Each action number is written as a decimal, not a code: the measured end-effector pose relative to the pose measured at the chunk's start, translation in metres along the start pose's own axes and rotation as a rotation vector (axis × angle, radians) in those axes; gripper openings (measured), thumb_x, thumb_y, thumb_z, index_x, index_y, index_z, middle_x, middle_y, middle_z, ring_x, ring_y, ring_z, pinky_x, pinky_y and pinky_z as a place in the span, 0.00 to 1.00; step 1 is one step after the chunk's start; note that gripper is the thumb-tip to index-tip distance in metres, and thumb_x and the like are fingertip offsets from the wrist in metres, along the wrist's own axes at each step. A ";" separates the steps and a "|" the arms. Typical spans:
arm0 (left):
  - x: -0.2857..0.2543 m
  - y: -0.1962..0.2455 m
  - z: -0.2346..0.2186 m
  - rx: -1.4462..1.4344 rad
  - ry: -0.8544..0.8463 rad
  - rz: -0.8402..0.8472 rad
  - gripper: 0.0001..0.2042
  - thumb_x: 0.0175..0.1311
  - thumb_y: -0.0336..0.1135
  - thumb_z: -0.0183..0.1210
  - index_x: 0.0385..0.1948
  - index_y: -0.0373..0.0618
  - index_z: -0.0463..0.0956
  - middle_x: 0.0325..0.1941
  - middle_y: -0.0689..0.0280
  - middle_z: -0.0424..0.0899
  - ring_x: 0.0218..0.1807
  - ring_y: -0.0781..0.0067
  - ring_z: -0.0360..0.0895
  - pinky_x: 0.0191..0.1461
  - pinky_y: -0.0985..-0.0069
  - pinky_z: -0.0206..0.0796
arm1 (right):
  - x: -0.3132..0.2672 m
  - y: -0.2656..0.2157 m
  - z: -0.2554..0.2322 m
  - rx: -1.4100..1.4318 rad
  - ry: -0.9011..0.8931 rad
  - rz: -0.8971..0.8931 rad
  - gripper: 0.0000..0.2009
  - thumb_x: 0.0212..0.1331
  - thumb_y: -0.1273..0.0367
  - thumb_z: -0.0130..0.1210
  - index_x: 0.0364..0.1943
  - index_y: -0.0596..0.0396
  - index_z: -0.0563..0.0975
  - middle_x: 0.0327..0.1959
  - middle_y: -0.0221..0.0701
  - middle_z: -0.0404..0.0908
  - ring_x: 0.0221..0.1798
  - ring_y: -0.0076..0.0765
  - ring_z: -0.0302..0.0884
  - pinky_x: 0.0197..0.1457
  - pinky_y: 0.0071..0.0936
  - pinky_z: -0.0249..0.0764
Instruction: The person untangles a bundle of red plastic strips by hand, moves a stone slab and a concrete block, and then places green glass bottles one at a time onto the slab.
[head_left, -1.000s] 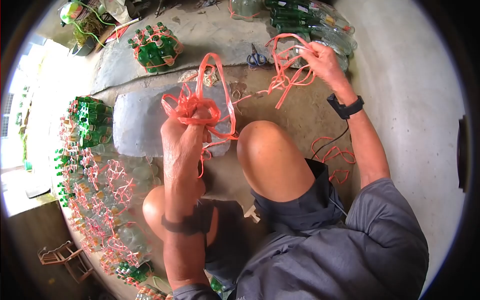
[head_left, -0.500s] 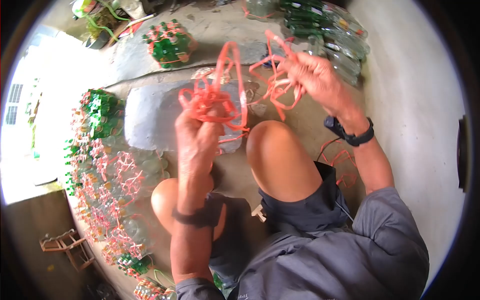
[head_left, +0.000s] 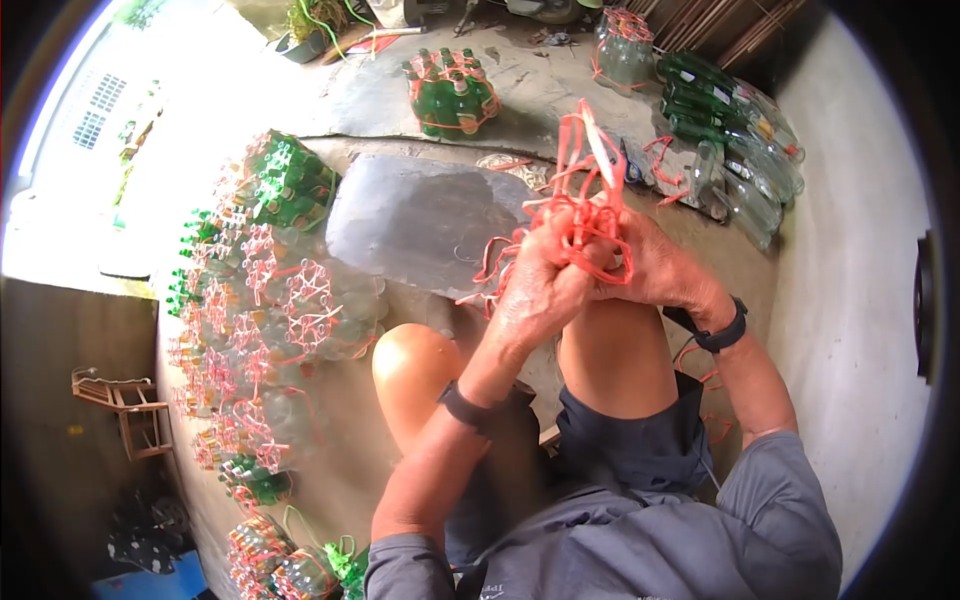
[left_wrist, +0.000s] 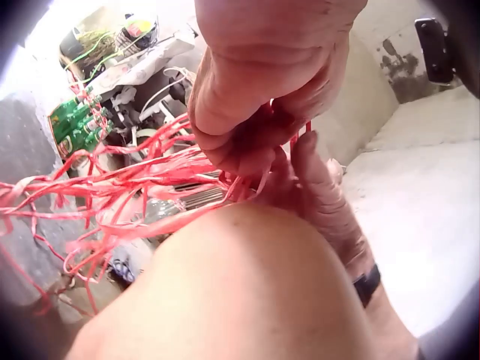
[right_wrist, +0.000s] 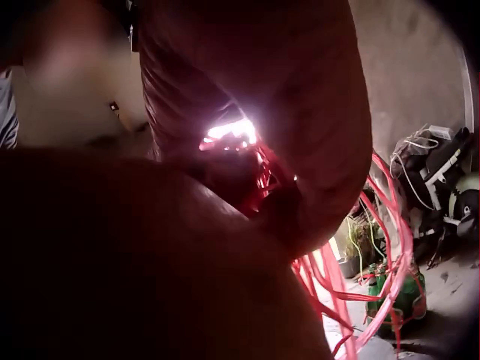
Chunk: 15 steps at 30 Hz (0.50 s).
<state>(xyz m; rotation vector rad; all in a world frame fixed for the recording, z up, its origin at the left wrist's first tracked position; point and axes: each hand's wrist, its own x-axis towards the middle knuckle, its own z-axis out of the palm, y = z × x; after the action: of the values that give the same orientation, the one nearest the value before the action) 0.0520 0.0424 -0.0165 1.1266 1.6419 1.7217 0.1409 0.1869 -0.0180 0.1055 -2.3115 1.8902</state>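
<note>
Both hands meet over the right knee (head_left: 615,350) on a tangled bundle of red plastic twine (head_left: 597,228). My left hand (head_left: 548,280) grips the bundle, its fingers curled round the strands. Against it, my right hand (head_left: 655,262) holds the twine too, its fingertips partly hidden behind the left hand and the loops. Long loops stand up above the hands, and loose ends hang to the left. In the left wrist view the strands (left_wrist: 172,161) trail sideways out of the left hand (left_wrist: 274,67), with the right hand's fingers (left_wrist: 330,202) just beyond.
A grey slab (head_left: 400,225) lies on the floor ahead. Beyond it stands a tied bundle of green bottles (head_left: 450,105). Rows of tied bottles (head_left: 310,310) fill the left side. Loose bottles (head_left: 740,150) lie at right, near the wall (head_left: 850,250).
The right hand has come down and left with its loose twine to join the left hand. The left hand now sits over the right knee. The head view has swung left.
</note>
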 end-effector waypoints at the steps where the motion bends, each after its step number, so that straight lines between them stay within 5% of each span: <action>1: 0.000 0.004 0.000 0.003 0.007 0.003 0.05 0.70 0.28 0.53 0.39 0.39 0.77 0.32 0.70 0.79 0.37 0.81 0.71 0.40 0.77 0.67 | -0.005 -0.007 -0.004 -0.090 -0.011 0.046 0.30 0.45 0.70 0.75 0.55 0.56 0.75 0.52 0.30 0.80 0.53 0.25 0.75 0.61 0.30 0.74; 5: -0.002 0.018 -0.001 0.014 -0.003 0.014 0.09 0.60 0.35 0.59 0.38 0.40 0.80 0.31 0.64 0.78 0.39 0.70 0.74 0.44 0.70 0.69 | -0.008 -0.006 -0.002 -0.203 -0.005 0.005 0.26 0.46 0.69 0.74 0.52 0.56 0.76 0.49 0.32 0.82 0.50 0.28 0.78 0.59 0.31 0.75; 8: -0.004 0.015 -0.004 0.093 0.001 0.122 0.08 0.60 0.32 0.59 0.37 0.40 0.79 0.32 0.65 0.78 0.38 0.71 0.74 0.43 0.71 0.69 | -0.008 -0.005 -0.001 -0.357 -0.023 -0.088 0.24 0.48 0.69 0.72 0.51 0.56 0.76 0.46 0.35 0.82 0.47 0.34 0.80 0.56 0.33 0.76; 10: -0.010 0.027 0.002 -0.023 0.088 0.024 0.05 0.61 0.28 0.59 0.36 0.38 0.78 0.31 0.65 0.78 0.38 0.72 0.74 0.43 0.72 0.68 | -0.007 -0.005 0.002 -0.407 0.010 -0.110 0.23 0.48 0.70 0.70 0.50 0.56 0.76 0.43 0.36 0.82 0.44 0.37 0.80 0.52 0.34 0.76; 15: -0.011 0.020 -0.006 0.090 0.070 0.071 0.07 0.62 0.24 0.59 0.41 0.36 0.77 0.34 0.62 0.79 0.40 0.77 0.74 0.44 0.74 0.69 | -0.011 -0.007 0.005 -0.372 0.077 -0.119 0.11 0.56 0.75 0.62 0.45 0.56 0.80 0.38 0.32 0.83 0.41 0.27 0.79 0.48 0.29 0.75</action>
<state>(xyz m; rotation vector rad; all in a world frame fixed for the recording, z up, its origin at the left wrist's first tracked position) 0.0567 0.0276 0.0005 1.1916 1.7577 1.7651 0.1520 0.1803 -0.0142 0.1204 -2.4947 1.3593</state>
